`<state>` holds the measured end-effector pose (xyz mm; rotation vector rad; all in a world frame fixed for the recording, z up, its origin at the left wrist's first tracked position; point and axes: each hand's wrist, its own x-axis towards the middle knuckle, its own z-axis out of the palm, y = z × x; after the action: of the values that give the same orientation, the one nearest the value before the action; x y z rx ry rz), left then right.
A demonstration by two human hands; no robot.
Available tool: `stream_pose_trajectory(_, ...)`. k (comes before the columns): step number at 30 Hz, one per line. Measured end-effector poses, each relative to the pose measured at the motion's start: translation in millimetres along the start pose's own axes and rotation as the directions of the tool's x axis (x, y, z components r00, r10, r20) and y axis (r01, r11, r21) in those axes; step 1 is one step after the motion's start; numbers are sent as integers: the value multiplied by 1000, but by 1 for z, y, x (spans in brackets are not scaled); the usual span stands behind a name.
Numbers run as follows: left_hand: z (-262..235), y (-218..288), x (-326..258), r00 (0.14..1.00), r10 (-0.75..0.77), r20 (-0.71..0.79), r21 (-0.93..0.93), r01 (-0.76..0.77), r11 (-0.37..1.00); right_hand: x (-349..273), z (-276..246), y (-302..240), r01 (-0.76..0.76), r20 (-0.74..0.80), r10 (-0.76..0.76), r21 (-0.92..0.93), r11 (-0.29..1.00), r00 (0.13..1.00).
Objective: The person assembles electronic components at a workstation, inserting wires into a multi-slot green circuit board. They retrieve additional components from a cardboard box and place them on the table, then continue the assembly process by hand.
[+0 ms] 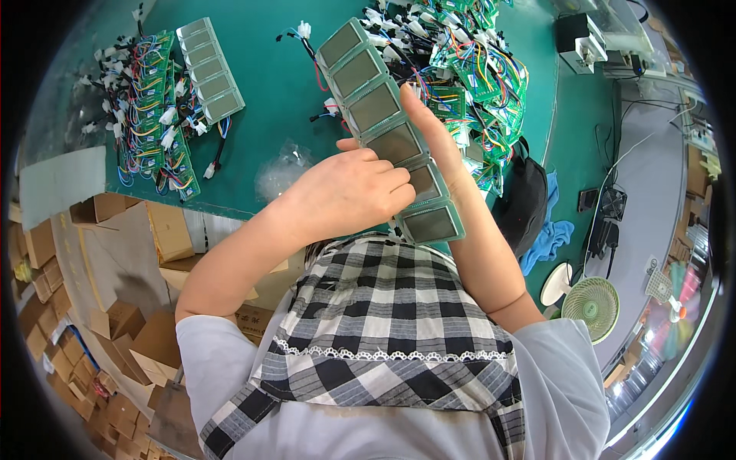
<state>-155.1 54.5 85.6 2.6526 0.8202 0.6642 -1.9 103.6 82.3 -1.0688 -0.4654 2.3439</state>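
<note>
A long strip of several grey display screens on green circuit boards [373,106] slants in front of my chest. My right hand [433,138] grips it from the right side, its thumb lying along the edge and the palm behind. My left hand [356,185] is closed, fingers curled over the lower screens; what its fingertips pinch, if anything, is hidden. Wires with white and black plugs [304,32] hang out from the strip's left side. A fingertip shows at the left edge, and I cannot tell which hand it belongs to.
On the green table [264,77], wired circuit boards [153,100] and another screen strip [208,67] lie left. A larger wired-board pile [483,77] sits right, near a black bag [521,203], blue cloth [553,238] and fan [590,308]. Crumpled clear plastic [284,170] lies near the front edge.
</note>
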Motion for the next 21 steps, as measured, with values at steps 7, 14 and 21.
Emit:
stream_pose_trajectory(7,1,1,-3,1000,24,18,-24,-23,999,-1,1,6,10,-36,-9,36,999,999)
stream_pose_trajectory(14,0,4,-2,995,29,95,50,-34,998,6,-13,10,-14,-58,16,48,999,998)
stream_pose_trajectory(21,-2,3,-2,991,30,129,48,-37,998,8,-12,11,-53,-34,55,54,997,998)
